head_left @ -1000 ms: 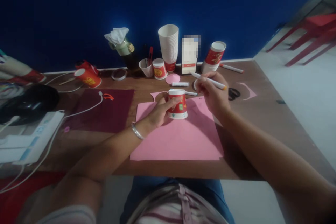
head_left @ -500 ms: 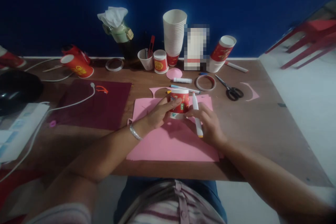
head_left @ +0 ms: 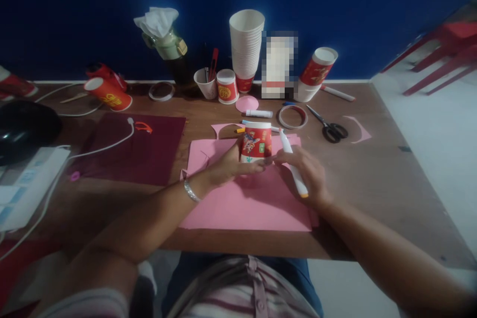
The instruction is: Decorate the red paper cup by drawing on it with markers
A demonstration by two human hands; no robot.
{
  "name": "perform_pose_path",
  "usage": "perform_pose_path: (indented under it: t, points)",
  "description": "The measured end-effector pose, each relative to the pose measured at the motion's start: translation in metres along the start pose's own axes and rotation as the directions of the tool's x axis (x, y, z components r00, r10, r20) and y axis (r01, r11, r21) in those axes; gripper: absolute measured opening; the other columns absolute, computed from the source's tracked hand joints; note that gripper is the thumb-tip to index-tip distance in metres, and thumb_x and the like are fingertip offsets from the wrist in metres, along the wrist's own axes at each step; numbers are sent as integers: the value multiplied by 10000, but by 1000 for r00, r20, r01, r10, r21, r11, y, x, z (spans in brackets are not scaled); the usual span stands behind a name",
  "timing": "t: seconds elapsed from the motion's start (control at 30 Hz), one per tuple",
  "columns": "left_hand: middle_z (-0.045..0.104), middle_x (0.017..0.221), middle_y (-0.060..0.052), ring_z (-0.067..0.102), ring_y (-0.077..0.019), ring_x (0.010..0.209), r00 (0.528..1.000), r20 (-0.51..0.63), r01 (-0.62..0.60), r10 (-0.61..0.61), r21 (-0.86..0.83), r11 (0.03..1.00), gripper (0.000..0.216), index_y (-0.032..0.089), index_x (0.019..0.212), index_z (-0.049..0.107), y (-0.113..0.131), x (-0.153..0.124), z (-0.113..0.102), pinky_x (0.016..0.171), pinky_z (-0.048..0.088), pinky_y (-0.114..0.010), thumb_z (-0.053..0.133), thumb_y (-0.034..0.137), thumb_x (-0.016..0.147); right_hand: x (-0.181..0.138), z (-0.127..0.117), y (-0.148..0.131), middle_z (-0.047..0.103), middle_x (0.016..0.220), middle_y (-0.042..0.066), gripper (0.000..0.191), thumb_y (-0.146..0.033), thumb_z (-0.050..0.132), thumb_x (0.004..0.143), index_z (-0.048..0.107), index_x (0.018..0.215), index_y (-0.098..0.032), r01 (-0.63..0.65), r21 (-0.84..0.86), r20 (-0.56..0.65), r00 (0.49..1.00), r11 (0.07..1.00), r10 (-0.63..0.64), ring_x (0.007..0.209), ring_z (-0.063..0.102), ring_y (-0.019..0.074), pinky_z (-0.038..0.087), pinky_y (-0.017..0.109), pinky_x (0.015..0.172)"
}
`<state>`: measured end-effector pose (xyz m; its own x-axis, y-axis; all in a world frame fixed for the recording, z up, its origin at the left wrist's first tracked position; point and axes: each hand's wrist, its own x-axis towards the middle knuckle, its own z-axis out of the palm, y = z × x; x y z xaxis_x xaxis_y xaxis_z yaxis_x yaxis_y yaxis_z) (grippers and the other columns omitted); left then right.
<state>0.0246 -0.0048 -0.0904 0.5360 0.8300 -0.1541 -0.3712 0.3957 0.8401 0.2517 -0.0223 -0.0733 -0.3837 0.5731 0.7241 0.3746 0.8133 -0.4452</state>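
- Far left: white power strip (head_left: pixel 28 181) at the desk (head_left: pixel 372 179) edge, white cable (head_left: pixel 108 146) trailing across a maroon sheet (head_left: pixel 149 159). All well apart from the hands.
- Back left, by the wall: tipped cup (head_left: pixel 108 94) lying on its side, tape ring (head_left: pixel 161 91), tissue-stuffed jar (head_left: pixel 164 42).
- Centre: pink sheet (head_left: pixel 242 203) flat on the desk, just in front of the body, within easy reach of both hands.
- Left hand (head_left: pixel 225 165): fingers closed round the lower wall of a red paper cup (head_left: pixel 257 141), pressing close to the rim. Looks like a bracing hold, to keep the cup from sliding.
- Paper cup: upside down and upright, mouth flat on the pink sheet near its far edge, between the two hands. Wide rim down, so a steady footing.
- Right hand (head_left: pixel 311 176): fingers closed on a white marker (head_left: pixel 294 166). Tip just beside the cup's right wall, orange end back toward the wrist. One fingertip at the cup's base, touching or just short of it; cannot tell.
- Behind the cup: cup stack (head_left: pixel 246 44), pink disc (head_left: pixel 247 103).
- Right: second tape roll (head_left: pixel 293 117), scissors (head_left: pixel 330 128), pink offcut (head_left: pixel 357 130), off the sheet but near.
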Motion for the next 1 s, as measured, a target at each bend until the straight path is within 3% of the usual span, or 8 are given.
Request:
perform_pose_path:
  t: [0.17, 0.27, 0.43, 0.6, 0.77, 1.0]
  points:
    - [811, 1199, -98, 787, -281, 1146, 999, -38, 37, -37, -12, 999, 723, 214, 1307, 662, 1, -1, 0, 1043, 573, -426, 1046, 249, 695, 1, -2, -3, 744, 920, 39, 405, -420, 524, 1168, 630, 1533, -280, -28, 78, -62, 998, 997, 32, 767, 714, 206, 611, 355, 706]
    - [803, 1194, -96, 771, -290, 1155, 999, -50, 19, -18, 7, 1000, 736, 211, 1278, 669, 1, 1, -1, 1026, 564, -427, 1065, 263, 660, 2, 0, -6, 748, 914, 58, 414, -514, 499, 1165, 711, 1431, -279, -58, 143, -109, 991, 988, 74, 834, 734, 236, 630, 396, 749]
    - [765, 1149, -59, 726, -268, 1109, 991, -124, -27, 41, 116, 993, 762, 218, 1258, 657, 2, 4, 0, 998, 552, -415, 1080, 293, 629, 2, -3, -17, 730, 834, 28, 107, -293, 637, 1102, 735, 1088, -251, -48, 257, -46, 997, 965, 62, 716, 698, 188, 566, 321, 620]
    - [755, 1159, -74, 713, -294, 1136, 994, -95, -34, 45, 118, 992, 780, 218, 1243, 653, 4, 6, 2, 993, 561, -441, 1090, 350, 610, -3, -2, -23, 760, 890, 15, 156, -253, 620, 1097, 667, 1244, -269, -201, 216, 0, 979, 956, 206, 776, 739, 183, 621, 328, 731]
    - [768, 1202, -98, 730, -292, 1139, 997, -72, 26, -19, 88, 996, 800, 223, 1261, 627, 7, 5, 4, 1006, 576, -463, 1092, 322, 618, -2, 3, -14, 801, 995, 72, 197, -384, 585, 1136, 706, 1219, -252, -50, 208, -32, 998, 977, 58, 869, 781, 224, 646, 364, 744]
    - [792, 1160, -101, 761, -279, 1091, 999, -12, 46, -46, 55, 997, 775, 206, 1272, 638, 7, 5, 3, 1016, 579, -465, 1081, 317, 646, -5, 6, -10, 815, 991, 75, 215, -197, 617, 1067, 751, 1227, -252, -51, 233, -42, 997, 971, 62, 886, 784, 234, 650, 386, 764]
